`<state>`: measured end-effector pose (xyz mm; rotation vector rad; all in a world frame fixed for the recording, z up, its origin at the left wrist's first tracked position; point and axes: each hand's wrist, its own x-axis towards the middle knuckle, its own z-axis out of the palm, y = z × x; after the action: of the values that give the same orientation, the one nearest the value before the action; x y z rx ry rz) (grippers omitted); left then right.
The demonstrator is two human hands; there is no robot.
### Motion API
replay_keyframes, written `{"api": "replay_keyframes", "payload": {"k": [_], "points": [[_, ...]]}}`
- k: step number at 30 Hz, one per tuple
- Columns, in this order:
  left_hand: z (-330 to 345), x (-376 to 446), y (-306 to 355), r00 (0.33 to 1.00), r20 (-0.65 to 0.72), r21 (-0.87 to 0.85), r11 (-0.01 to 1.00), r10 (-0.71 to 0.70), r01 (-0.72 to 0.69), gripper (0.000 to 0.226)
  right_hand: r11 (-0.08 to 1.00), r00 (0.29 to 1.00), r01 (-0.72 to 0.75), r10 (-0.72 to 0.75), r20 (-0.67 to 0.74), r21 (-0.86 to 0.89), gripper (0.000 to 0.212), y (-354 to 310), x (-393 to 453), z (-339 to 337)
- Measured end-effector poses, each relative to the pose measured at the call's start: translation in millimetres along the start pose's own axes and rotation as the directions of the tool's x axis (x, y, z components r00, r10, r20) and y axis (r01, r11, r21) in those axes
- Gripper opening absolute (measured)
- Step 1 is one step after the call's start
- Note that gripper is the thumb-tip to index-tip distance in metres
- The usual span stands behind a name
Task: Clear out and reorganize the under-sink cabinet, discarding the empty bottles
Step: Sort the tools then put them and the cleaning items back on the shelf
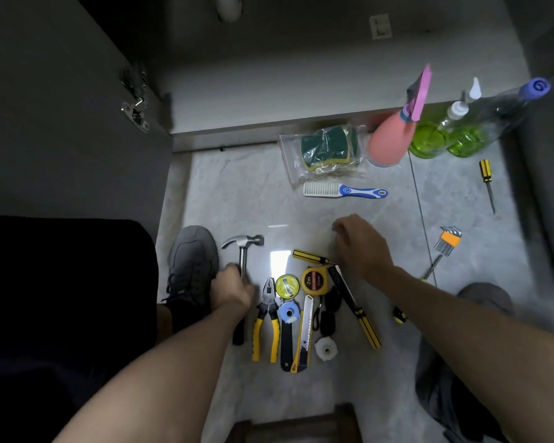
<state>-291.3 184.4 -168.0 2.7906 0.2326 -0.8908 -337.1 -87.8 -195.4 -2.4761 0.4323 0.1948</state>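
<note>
— Lying on the pale marble-look floor (pixel 237 193): clear zip plastic bag (pixel 325 156) holding green-and-yellow scrub sponges (pixel 328 145), just in front of the open under-sink cabinet (pixel 301 91).

— And the bottles?

— Standing at the cabinet's right front corner, close together: soft pink plastic spray bottle with pink trigger (pixel 394 139), two clear bottles with green liquid low in them (pixel 445 135), and one clear plastic bottle with a blue cap (pixel 506 107) leaning over them. All well apart from both hands.

— Hands?

— Left hand (pixel 231 290) curling round the steel shaft of the claw hammer with black grip (pixel 243 273), beside a grey sneaker (pixel 192 263). Right hand (pixel 360 247) hovering over the floor, fingers loosely bent, gripping nothing visible, just above a row of tools.

— Tools?

— Lying side by side: yellow-handled pliers (pixel 266 318), round yellow tape measure (pixel 314 279), yellow utility knife (pixel 304 334), black-and-yellow striped screwdriver (pixel 357 310). Farther up, white-bristled brush with a blue handle (pixel 343 190); off right, another striped screwdriver (pixel 486 183) and a bundle of hex keys (pixel 448 239).
</note>
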Motion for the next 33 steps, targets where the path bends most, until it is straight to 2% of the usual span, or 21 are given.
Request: {"api": "replay_keyframes", "payload": {"k": [3,9,12,15,18,20,21,25,28,30,33], "points": [[-11.8,18.8,11.9,0.999,-0.033,0.036,0.999,0.024,-0.023,0.014,0.992,0.99,0.106,-0.098,0.103,-0.073,0.021,-5.4,-29.2,8.7],[-17.7,32.6,20.5,0.999,-0.046,0.05,0.998,0.028,-0.026,0.018,0.969,0.974,0.201,-0.182,0.138,-0.144,0.027,-10.9,-53.7,11.4],[-13.6,29.4,17.4,0.997,-0.069,0.008,1.0,0.029,-0.028,0.017,0.934,0.938,0.33,-0.308,0.156,-0.139,0.027,-18.5,-57.9,12.4],[-9.0,24.8,12.1,0.996,-0.084,-0.075,0.996,0.039,-0.045,0.019,0.842,0.833,0.531,-0.499,0.238,-0.094,0.028,-31.0,-64.6,17.5],[-2.0,15.6,5.8,0.995,-0.093,-0.171,0.984,0.03,-0.046,0.022,0.676,0.657,0.733,-0.675,0.336,-0.075,0.034,-46.1,-70.8,27.6],[3.4,6.6,1.2,0.995,-0.102,-0.213,0.977,0.005,-0.026,0.022,0.538,0.547,0.829,-0.724,0.421,-0.151,0.038,-52.5,-74.9,38.9],[6.2,2.0,-1.0,0.995,-0.101,-0.214,0.977,-0.002,-0.02,0.022,0.507,0.542,0.837,-0.711,0.448,-0.207,0.04,-55.0,-77.6,44.0],[13.9,-13.4,-6.4,0.997,-0.083,-0.179,0.984,0.002,-0.017,0.023,0.554,0.609,0.791,-0.676,0.415,-0.258,0.035,-60.1,-83.2,52.2],[14.2,-20.6,-4.6,0.997,-0.072,-0.157,0.987,0.011,-0.022,0.028,0.618,0.623,0.773,-0.699,0.35,-0.144,0.021,-56.0,-78.7,42.9],[13.4,-24.7,-3.9,0.995,-0.089,-0.119,0.991,0.049,-0.059,0.037,0.747,0.721,0.664,-0.631,0.285,-0.028,0.017,-51.3,-72.8,27.5],[15.1,-33.2,-6.4,0.978,-0.142,-0.109,0.98,0.151,-0.167,0.036,0.937,0.928,0.34,-0.348,0.135,0.081,0.02,-39.2,-59.0,1.1]]}}
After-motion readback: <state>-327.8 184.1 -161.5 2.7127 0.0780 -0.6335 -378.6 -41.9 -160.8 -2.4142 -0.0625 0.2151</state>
